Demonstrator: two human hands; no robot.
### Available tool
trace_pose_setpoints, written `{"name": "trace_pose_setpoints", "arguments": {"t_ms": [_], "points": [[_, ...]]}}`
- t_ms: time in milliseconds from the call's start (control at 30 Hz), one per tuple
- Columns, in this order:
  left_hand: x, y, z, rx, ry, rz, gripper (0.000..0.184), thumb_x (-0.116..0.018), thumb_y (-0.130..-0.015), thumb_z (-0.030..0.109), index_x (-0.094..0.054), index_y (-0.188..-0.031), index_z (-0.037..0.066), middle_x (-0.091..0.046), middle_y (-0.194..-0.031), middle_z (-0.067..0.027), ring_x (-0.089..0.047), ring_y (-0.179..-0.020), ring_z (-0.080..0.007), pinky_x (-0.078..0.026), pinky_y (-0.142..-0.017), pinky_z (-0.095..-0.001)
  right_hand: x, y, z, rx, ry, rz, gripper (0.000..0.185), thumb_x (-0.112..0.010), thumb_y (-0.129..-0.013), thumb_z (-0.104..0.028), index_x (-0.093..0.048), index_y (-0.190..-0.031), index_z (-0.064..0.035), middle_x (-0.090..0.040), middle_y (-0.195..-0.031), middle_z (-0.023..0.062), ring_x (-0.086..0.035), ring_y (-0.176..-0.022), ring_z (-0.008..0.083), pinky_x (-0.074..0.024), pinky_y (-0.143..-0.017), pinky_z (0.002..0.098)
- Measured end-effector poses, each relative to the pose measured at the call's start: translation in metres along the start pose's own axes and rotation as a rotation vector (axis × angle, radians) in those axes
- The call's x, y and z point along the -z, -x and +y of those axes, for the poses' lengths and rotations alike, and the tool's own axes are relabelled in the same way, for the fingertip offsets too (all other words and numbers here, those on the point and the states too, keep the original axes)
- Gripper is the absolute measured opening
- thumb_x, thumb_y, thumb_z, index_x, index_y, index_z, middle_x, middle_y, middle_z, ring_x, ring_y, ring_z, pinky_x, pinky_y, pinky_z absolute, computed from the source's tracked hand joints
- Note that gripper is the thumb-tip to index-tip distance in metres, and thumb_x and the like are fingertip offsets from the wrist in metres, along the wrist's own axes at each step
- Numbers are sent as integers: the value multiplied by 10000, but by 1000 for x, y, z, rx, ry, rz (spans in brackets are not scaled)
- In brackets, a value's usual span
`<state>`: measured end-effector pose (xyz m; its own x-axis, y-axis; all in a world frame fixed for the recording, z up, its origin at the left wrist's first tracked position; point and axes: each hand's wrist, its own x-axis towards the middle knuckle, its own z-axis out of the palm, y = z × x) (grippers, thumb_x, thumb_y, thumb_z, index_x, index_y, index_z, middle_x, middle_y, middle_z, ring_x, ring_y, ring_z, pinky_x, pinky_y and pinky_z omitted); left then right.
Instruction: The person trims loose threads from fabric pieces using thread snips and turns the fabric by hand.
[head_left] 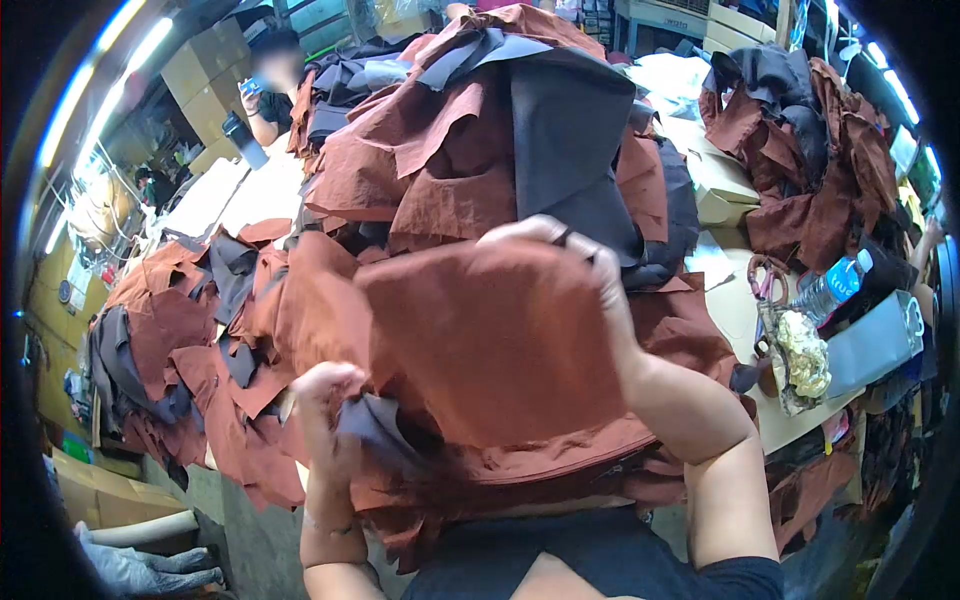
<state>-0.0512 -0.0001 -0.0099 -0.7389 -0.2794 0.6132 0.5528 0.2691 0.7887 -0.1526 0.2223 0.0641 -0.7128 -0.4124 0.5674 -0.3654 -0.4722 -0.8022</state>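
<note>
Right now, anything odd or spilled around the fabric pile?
One thing: a clear plastic bottle with blue label sits right of the central heap of reddish-brown and grey fabric; odd, since any leak might wet cloth. No spill visible.

Cluttered indoor workspace. Lit fluorescent tubes (122, 88) upper left; more strip lights (897, 85) upper right. Stacked cardboard boxes (205, 75) upper left. Yellow-tan wall or panel (52, 285) far left. Grey floor (255, 530) lower left. Tan worktop (730, 305) right. Blue-grey metal furniture (665, 18) top, right of centre, type unclear.
</note>
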Motion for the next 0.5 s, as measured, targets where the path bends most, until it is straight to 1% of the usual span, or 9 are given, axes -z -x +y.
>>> {"name": "trace_pose_setpoints", "arguments": {"t_ms": [100,133,200,233,267,367,400,467,500], "points": [[-23,-10,60,53,-109,-207,389,-547,-813,339,-576,-912,-36,-590,-888,-154,-574,-843,-244,-447,-761,-335,21,-4,2,-226,-58,130,145,-535,-815,-64,-584,-935,-1,-602,-849,27,-526,-785,45,-431,-684,188],[-30,-22,62,-40,6,-440,279,-585,-790,224,-599,-920,-22,-590,-905,-156,-588,-832,-257,-457,-730,-316,29,-4,11,-287,-27,160,142,-533,-825,-85,-592,-928,-8,-603,-847,13,-530,-774,45,-430,-678,184],[-40,-28,59,24,-223,-744,262,-554,-681,-49,-618,-916,47,-586,-900,-145,-586,-823,-295,-462,-731,-309,44,-1,35,-409,37,218,149,-529,-847,-126,-608,-915,-20,-605,-842,-15,-538,-753,45,-428,-665,176],[-42,-29,43,25,-229,-760,254,-550,-667,-53,-609,-896,42,-572,-925,-149,-578,-839,-296,-454,-751,-310,52,0,56,-127,191,214,157,-518,-857,-127,-612,-911,-14,-609,-839,-11,-538,-743,42,-427,-663,175],[-43,-27,30,27,-231,-780,246,-547,-654,-57,-600,-875,37,-558,-951,-152,-570,-854,-298,-446,-771,-311,61,4,66,-9,254,220,159,-512,-861,-124,-609,-916,-11,-606,-841,-11,-532,-741,40,-429,-657,179],[-47,-20,18,78,-158,-768,228,-540,-639,-30,-578,-854,35,-508,-1023,-174,-536,-912,-310,-414,-822,-327,63,16,61,1,182,198,164,-494,-873,-113,-599,-932,-3,-596,-846,-9,-514,-733,33,-436,-640,189],[-48,-19,20,124,-128,-807,197,-539,-669,63,-570,-863,42,-469,-1072,-192,-504,-961,-319,-380,-857,-336,71,15,62,-64,329,174,162,-486,-874,-107,-594,-931,0,-595,-847,-8,-517,-745,35,-439,-642,193],[-49,-18,19,193,-72,-818,192,-533,-712,156,-564,-851,28,-472,-1059,-192,-504,-953,-307,-378,-850,-331,77,16,55,-284,91,150,157,-481,-874,-105,-586,-915,5,-591,-840,-7,-514,-751,39,-436,-645,192],[-47,-18,11,195,20,-824,234,-520,-774,238,-559,-845,19,-480,-1030,-184,-501,-919,-296,-380,-832,-328,91,16,63,-310,234,64,152,-492,-866,-107,-581,-899,11,-588,-818,-21,-501,-747,28,-432,-641,191]]}}
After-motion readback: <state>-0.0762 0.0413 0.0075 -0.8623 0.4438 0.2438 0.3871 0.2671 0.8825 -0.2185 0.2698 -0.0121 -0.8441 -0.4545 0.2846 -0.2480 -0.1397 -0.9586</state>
